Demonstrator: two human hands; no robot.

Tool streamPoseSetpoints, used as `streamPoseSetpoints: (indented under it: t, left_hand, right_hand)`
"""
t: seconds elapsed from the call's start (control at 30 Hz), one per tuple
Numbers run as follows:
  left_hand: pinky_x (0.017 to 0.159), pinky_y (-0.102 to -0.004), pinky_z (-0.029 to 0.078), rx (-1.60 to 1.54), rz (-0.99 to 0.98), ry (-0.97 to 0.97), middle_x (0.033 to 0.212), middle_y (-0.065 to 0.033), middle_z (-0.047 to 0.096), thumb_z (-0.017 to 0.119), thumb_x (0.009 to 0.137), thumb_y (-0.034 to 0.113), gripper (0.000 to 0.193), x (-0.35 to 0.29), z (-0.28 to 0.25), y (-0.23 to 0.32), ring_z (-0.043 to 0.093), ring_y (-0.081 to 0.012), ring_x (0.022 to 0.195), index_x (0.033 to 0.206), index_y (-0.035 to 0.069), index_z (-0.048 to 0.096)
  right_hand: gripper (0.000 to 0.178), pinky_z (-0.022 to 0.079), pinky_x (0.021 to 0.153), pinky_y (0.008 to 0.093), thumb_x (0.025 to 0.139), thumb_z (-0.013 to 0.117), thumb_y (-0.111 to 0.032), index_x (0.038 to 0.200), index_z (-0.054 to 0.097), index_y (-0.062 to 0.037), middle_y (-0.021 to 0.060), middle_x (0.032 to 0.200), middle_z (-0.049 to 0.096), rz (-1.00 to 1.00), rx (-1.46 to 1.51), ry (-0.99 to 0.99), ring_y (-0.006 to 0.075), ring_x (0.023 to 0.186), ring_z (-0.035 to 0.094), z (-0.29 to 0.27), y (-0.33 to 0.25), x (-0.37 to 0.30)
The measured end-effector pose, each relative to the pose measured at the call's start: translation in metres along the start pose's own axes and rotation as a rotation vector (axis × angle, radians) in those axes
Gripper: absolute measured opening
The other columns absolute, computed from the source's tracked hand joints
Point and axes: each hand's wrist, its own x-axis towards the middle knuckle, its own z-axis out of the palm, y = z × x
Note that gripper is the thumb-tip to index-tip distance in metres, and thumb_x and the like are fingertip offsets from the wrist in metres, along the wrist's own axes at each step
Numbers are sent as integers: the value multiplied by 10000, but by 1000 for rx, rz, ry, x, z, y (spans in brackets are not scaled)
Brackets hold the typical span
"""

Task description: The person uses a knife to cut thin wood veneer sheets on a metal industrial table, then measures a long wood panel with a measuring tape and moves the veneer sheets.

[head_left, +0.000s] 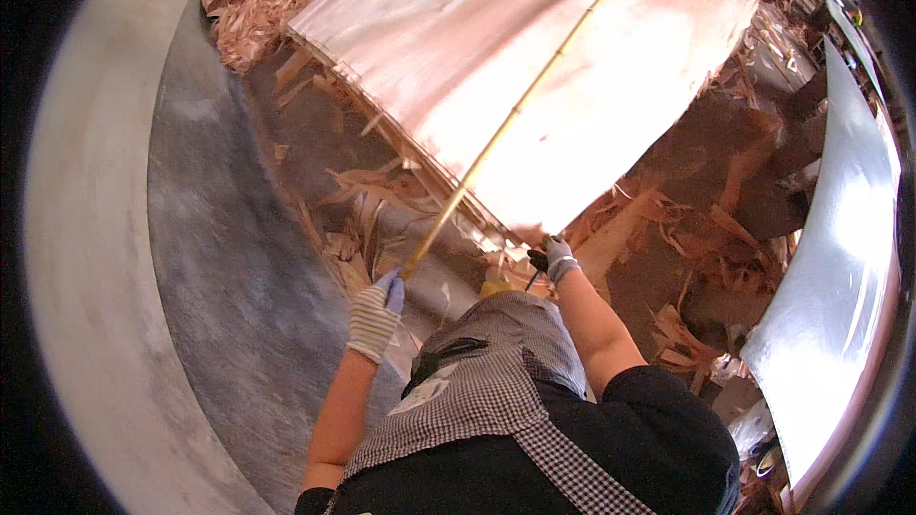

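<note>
My left hand (376,313), in a striped work glove, is closed round the near end of a long bamboo pole (516,113). The pole slants away to the upper right across a stack of thin wood veneer sheets (572,105). At the stack's near corner is my right hand (561,259), gloved in grey, with curled fingers against the sheet edge. Something dark and thin shows at those fingers; I cannot tell whether it is a tool or part of the glove. The stack's left edge shows many layers, ragged in places.
Torn veneer strips (372,186) litter the floor left of the stack, and more scraps (630,229) lie to its right. A heap of shavings (258,29) is at the far left. A shiny metal sheet (835,296) curves along the right; a pale wall (95,229) stands left.
</note>
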Motion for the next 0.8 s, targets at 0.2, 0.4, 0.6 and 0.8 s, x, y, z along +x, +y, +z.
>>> streamPoseSetpoints:
  t: [0.2, 0.4, 0.6, 0.8]
  left_hand:
    - [507, -288, 438, -217, -92, -137, 617, -46, 559, 486, 914, 252, 317, 93, 5, -11, 517, -108, 526, 1082, 8, 598]
    - [391, -263, 403, -592, -184, -356, 599, -20, 560, 486, 921, 261, 293, 213, 17, 20, 479, -102, 435, 1063, 32, 601]
    - [325, -240, 377, -825, -277, -609, 587, -4, 539, 472, 926, 308, 308, 291, 36, 9, 445, -86, 390, 1098, 69, 561]
    - [362, -234, 391, -764, -133, -706, 568, 7, 507, 517, 908, 259, 281, 345, 13, -38, 459, -79, 413, 1089, 48, 554]
  right_hand:
    - [186, 387, 354, 317, 849, 585, -169, 977, 546, -39, 72, 703, 589, -464, -486, 262, 185, 429, 530, -10, 22, 27]
    - [314, 488, 447, 314, 839, 623, -183, 1100, 515, -47, 59, 845, 586, -446, -141, 241, 174, 592, 567, -8, 18, -6]
    - [224, 351, 336, 279, 795, 692, -215, 911, 527, -119, 12, 628, 531, -221, -46, 360, 156, 419, 496, 39, 26, 9]
    - [97, 462, 410, 297, 771, 627, -7, 836, 593, -69, 18, 726, 579, -648, 92, 746, 150, 494, 541, 47, 48, 8]
